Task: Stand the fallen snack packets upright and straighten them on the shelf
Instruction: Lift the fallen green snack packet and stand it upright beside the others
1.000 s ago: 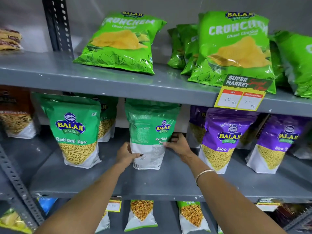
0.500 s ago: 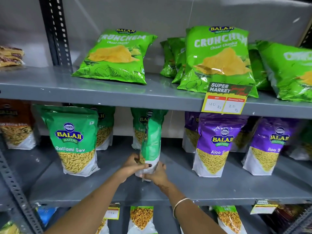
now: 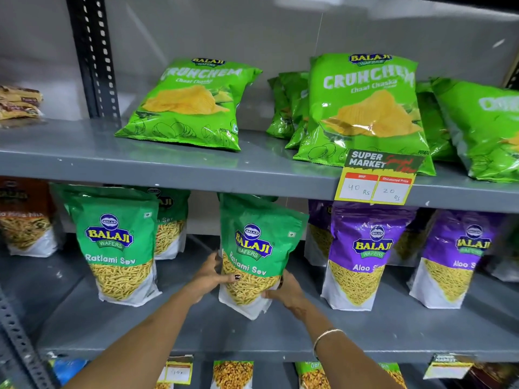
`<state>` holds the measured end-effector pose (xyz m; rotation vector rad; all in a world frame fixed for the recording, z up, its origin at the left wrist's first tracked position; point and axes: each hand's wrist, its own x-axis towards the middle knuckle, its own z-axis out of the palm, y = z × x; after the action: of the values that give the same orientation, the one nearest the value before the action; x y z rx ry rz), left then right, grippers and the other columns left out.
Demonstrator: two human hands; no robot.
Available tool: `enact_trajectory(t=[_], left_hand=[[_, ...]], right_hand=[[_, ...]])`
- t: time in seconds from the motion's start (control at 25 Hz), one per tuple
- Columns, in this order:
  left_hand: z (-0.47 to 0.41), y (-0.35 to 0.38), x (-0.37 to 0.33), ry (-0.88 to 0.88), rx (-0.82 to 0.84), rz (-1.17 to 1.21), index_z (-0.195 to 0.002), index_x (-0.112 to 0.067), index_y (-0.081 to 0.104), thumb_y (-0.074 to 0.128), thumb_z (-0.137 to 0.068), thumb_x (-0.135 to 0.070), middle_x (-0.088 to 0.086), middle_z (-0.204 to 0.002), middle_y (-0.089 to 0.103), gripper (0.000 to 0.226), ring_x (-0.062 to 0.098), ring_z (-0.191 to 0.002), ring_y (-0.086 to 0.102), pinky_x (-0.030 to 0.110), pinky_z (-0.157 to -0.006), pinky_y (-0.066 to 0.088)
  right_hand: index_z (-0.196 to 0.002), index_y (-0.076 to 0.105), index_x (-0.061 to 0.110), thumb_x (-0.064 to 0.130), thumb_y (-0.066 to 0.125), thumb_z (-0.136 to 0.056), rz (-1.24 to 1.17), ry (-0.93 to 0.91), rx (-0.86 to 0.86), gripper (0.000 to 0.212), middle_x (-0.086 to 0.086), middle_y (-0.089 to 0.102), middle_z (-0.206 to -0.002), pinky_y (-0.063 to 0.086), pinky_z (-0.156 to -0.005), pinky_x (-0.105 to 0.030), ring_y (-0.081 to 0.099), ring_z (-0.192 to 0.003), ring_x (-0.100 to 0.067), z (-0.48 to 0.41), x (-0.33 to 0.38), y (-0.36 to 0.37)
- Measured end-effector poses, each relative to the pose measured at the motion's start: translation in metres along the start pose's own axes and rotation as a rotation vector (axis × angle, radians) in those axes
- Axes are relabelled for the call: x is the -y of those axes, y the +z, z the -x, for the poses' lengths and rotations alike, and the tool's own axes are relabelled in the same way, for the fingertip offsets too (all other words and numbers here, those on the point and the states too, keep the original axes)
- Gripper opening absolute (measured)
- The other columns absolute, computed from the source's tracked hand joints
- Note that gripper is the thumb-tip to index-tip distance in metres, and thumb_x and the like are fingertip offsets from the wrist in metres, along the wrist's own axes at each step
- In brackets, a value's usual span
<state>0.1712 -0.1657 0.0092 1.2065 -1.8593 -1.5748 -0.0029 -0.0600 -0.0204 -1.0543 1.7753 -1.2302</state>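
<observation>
From the head camera I see both hands on a green Ratlami Sev packet (image 3: 257, 248) at the middle of the middle shelf (image 3: 196, 332). My left hand (image 3: 209, 279) clasps its left edge, fingers (image 3: 233, 277) wrapped onto the front; my right hand (image 3: 286, 292) grips its lower right corner. The packet faces front but tilts, its base corner touching the shelf. A second Ratlami Sev packet (image 3: 118, 245) stands upright to the left, purple Aloo Sev packets (image 3: 362, 256) to the right.
</observation>
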Motion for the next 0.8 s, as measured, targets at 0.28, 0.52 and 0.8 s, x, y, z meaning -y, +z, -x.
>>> enact_trajectory(t=[0.28, 0.52, 0.8], left_hand=[[-0.027, 0.021, 0.026, -0.009, -0.176, -0.033, -0.108, -0.022, 0.053, 0.078, -0.030, -0.045, 0.015, -0.122, 0.060, 0.085, 0.029, -0.111, 0.059, 0.046, -0.097, 0.050], [-0.005, 0.044, 0.003, 0.000, -0.335, -0.115, -0.115, -0.012, 0.052, 0.083, -0.059, -0.022, 0.017, -0.121, 0.051, 0.064, 0.034, -0.113, 0.054, 0.046, -0.097, 0.047], [0.029, -0.004, 0.016, -0.214, -0.128, -0.229, -0.144, -0.007, 0.024, 0.071, -0.076, -0.035, 0.011, -0.153, 0.024, 0.087, 0.029, -0.140, 0.028, 0.037, -0.111, 0.031]], right_hand=[[-0.119, 0.046, 0.005, -0.003, 0.082, -0.053, -0.226, 0.006, 0.006, 0.075, -0.014, 0.064, -0.120, 0.055, -0.088, -0.032, 0.063, -0.107, -0.027, -0.009, -0.007, -0.006], [-0.113, 0.051, 0.007, -0.015, 0.072, -0.065, -0.180, -0.090, 0.097, 0.057, -0.013, 0.063, -0.112, 0.057, -0.067, -0.013, 0.063, -0.092, -0.012, -0.019, -0.002, -0.019], [-0.071, 0.058, 0.013, 0.003, 0.067, -0.076, 0.146, 0.259, 0.173, 0.014, -0.002, 0.053, -0.052, 0.039, -0.031, -0.012, 0.047, -0.026, -0.003, 0.001, 0.024, -0.030]])
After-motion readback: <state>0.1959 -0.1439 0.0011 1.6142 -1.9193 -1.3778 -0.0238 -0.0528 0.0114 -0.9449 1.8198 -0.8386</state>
